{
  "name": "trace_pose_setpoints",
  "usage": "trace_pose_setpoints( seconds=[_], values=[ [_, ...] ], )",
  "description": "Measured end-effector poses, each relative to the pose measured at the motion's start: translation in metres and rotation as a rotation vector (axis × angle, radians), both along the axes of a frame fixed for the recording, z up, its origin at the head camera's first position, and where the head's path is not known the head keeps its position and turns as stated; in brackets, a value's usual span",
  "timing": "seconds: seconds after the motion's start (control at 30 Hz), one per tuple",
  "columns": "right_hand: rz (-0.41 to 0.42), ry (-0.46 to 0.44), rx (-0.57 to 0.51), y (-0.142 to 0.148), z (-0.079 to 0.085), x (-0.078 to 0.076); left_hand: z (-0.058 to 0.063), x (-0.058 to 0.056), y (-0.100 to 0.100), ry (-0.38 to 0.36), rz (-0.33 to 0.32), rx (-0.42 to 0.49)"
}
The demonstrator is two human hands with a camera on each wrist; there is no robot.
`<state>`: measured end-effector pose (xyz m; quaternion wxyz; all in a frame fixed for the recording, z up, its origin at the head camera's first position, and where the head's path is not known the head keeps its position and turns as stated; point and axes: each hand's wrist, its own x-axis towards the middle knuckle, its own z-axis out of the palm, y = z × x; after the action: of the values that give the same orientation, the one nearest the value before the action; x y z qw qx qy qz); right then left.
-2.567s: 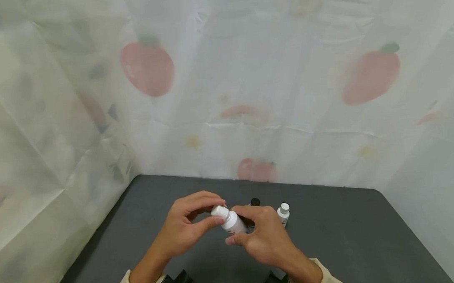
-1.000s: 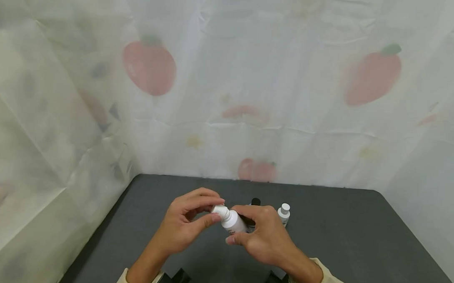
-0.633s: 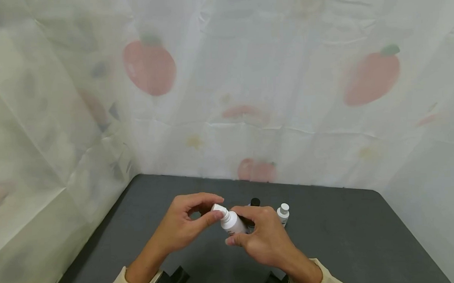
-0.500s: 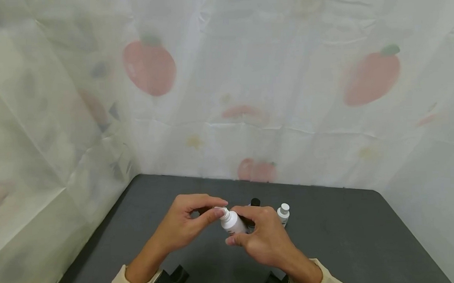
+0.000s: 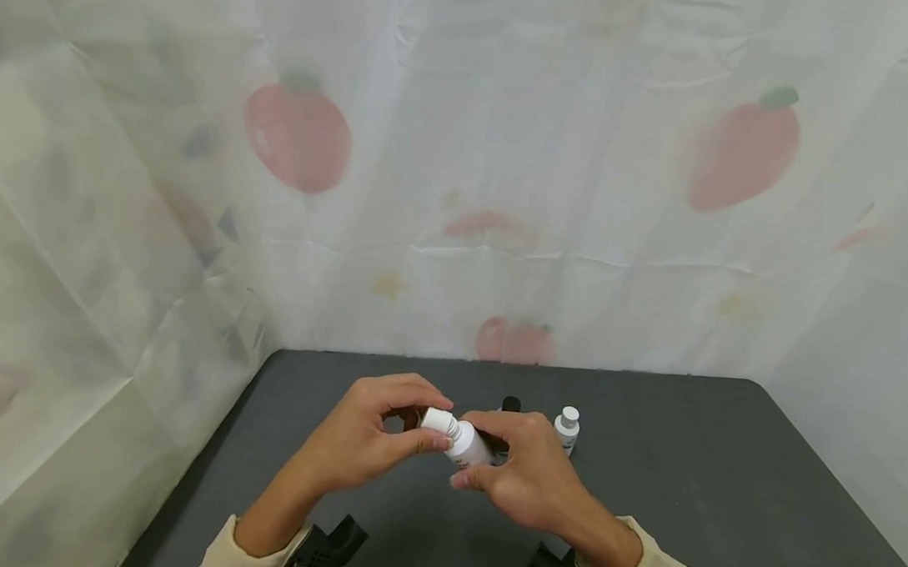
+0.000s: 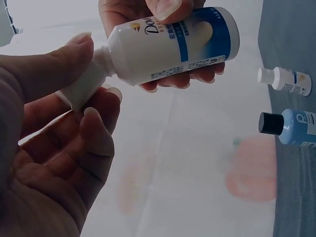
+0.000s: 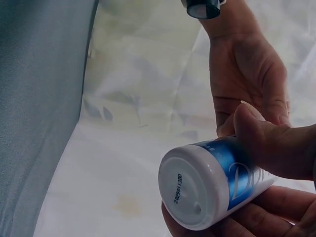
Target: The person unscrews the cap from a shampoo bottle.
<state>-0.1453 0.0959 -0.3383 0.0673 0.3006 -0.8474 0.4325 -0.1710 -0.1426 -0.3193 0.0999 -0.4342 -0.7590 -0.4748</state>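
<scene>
Tilted above the table is a white lotion bottle (image 5: 469, 446) with a blue-and-white label, its capped end up and to the left. My right hand (image 5: 531, 473) grips the bottle's body; its base faces the right wrist view, with a date printed on it. Thumb and fingers of my left hand (image 5: 362, 441) pinch the white cap (image 5: 437, 419). Part of the bottle's neck shows between cap and shoulder, clearest in the left wrist view, where the left thumb partly covers the cap (image 6: 85, 85).
Behind my right hand stand a blue bottle (image 6: 295, 127) with a black cap, mostly hidden in the head view, and a smaller white bottle (image 5: 567, 430) with a white cap. They stand on a dark grey table (image 5: 678, 459). Fruit-printed sheeting (image 5: 571, 188) encloses the back and sides.
My left hand has turned and shifted its fingers around the cap, its forearm swinging outward to the left. More of the neck shows than at first. The right hand and bottle stay nearly still.
</scene>
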Motion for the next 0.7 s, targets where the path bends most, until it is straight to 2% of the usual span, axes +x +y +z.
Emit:
trace_pose_setpoints(
  seconds=[0.27,0.5,0.7],
  values=[
    [0.016,-0.007,-0.017,-0.0004,-0.0013,-0.0007,0.0043,-0.0019,-0.0008,0.070,-0.034,-0.022],
    [0.024,-0.022,-0.062,-0.0039,-0.0052,-0.0023,0.0071,-0.0016,-0.0033,0.034,-0.007,-0.063],
    [0.000,-0.047,-0.083,-0.0085,-0.0072,-0.0034,0.0055,-0.0034,-0.0061,-0.014,0.014,-0.044]
  ],
)
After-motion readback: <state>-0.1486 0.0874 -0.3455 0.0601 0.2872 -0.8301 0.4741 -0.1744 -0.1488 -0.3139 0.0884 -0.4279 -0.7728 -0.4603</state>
